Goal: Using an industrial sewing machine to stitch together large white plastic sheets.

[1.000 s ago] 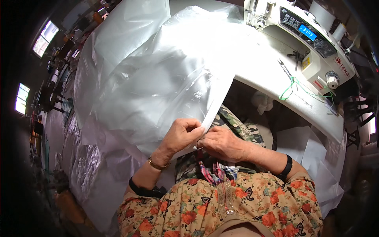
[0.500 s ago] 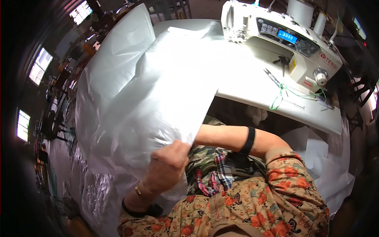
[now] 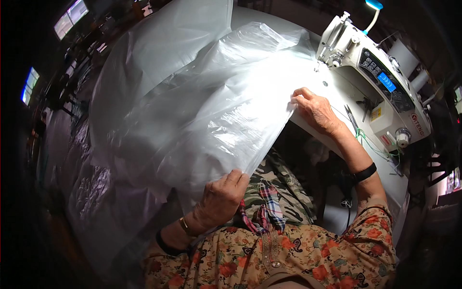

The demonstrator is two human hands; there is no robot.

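Fingers of left hand (image 3: 221,200) and right hand (image 3: 318,113) pinch translucent plastic sheeting (image 3: 192,130) along one edge; uneven pull could pucker it.

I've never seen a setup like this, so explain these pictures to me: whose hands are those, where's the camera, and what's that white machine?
There's no robot here, just a person working bare-handed. Every picture comes from one wide camera on that person's head, looking down, so straight edges look bent.

The left hand grips the edge of some translucent plastic sheeting close to the lap. The right hand pinches the edge farther up, near the table. The sheeting spreads over the left part of the table and hangs down in front.

The white machine is a sewing machine with a small lit screen. Beside it lie a slim dark tool and some tangled green cord.
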